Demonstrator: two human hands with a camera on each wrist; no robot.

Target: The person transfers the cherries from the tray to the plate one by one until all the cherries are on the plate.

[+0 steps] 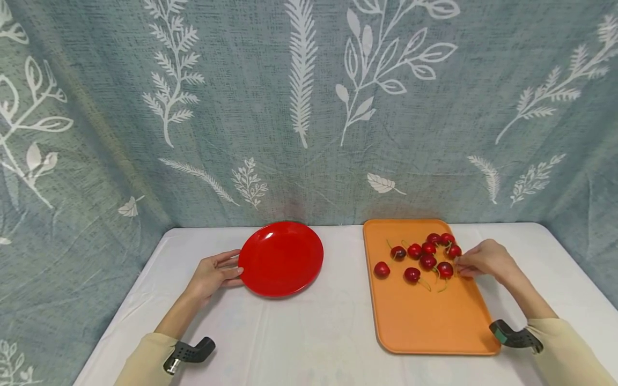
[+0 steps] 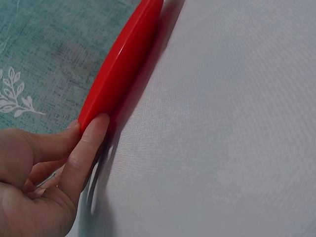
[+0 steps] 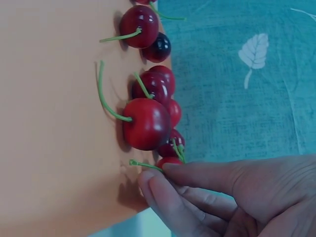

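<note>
On the left, my left hand [image 1: 211,275] holds the near left rim of a round red plate [image 1: 282,259], thumb on top and fingers beneath. The left wrist view shows that rim edge-on between thumb and fingers. Several dark red cherries [image 1: 428,261] with green stems lie on an orange tray [image 1: 434,324]. At the tray's right edge, my right hand [image 1: 488,259] pinches a green cherry stem [image 3: 144,165] between thumb and index finger. The cherry close behind these fingertips is partly hidden by them in the right wrist view.
A white cloth [image 1: 309,332] covers the table under plate and tray. Behind it hangs a grey-green curtain [image 1: 241,107] with white leaf prints. One cherry [image 1: 382,269] sits apart near the tray's left edge. Dark wrist cameras [image 1: 193,351] are strapped at both sleeves.
</note>
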